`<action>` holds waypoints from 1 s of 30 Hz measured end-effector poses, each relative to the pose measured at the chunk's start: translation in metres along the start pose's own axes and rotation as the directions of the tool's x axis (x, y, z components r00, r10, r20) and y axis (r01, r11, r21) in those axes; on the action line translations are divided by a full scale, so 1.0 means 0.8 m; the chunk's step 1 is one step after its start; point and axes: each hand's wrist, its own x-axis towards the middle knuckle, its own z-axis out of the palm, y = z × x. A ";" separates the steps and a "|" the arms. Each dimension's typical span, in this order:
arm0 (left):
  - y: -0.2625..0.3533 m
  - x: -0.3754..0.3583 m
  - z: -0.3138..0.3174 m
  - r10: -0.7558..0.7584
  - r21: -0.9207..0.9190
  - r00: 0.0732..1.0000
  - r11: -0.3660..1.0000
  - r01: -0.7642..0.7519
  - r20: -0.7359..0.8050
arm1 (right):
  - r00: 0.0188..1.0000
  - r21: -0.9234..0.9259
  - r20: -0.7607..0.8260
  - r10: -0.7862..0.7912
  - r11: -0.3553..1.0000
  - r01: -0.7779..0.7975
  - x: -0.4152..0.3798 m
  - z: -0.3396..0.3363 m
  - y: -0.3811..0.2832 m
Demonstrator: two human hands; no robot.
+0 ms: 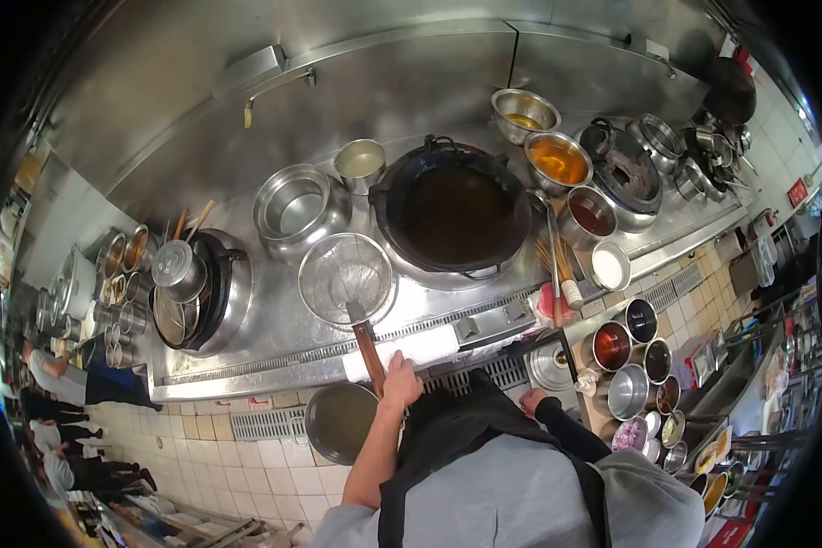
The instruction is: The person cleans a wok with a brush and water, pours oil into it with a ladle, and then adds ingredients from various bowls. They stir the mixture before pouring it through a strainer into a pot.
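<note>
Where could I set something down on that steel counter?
Bare steel lies between the left wok and the mesh strainer, reaching to the front grate. Right of the big wok, it's crowded with two bowls, a ladle and a pot of red sauce.

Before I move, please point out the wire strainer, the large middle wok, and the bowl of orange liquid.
Wire strainer [323, 279]: head view, on the mesh.
Large middle wok [389, 215]: head view, left inner wall.
Bowl of orange liquid [553, 138]: head view, far inner wall.

Grey shirt [493, 498], black apron [457, 425], black right forearm sleeve [571, 431].
</note>
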 end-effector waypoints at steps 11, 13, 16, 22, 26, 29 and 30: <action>0.001 0.000 0.002 0.026 -0.004 1.000 1.000 -0.026 0.003 | 0.889 -0.881 0.328 -0.320 0.237 0.410 0.058 -0.009 0.078; 0.003 -0.001 -0.001 0.014 -0.008 1.000 1.000 -0.014 0.012 | 0.891 -0.909 0.325 -0.316 0.157 0.387 0.039 -0.007 0.062; 0.005 -0.001 -0.002 0.007 0.000 1.000 1.000 -0.007 0.022 | 0.899 -0.855 0.208 -0.385 0.375 0.358 0.046 -0.005 0.089; 0.007 -0.003 -0.002 -0.009 -0.014 1.000 1.000 0.009 0.021 | 0.899 -0.834 0.168 -0.405 0.428 0.349 0.040 -0.007 0.090; 0.004 -0.002 0.001 -0.005 -0.024 1.000 1.000 0.005 0.009 | 0.925 -0.781 0.163 -0.344 0.527 0.334 0.032 -0.012 0.067; 0.004 -0.003 0.004 -0.009 -0.016 1.000 1.000 0.008 -0.009 | 0.912 -0.853 0.236 -0.336 0.378 0.360 0.025 -0.013 0.055; 0.003 -0.002 0.004 0.001 -0.003 1.000 1.000 -0.001 -0.013 | 0.906 -0.887 0.269 -0.326 0.283 0.365 0.029 -0.014 0.056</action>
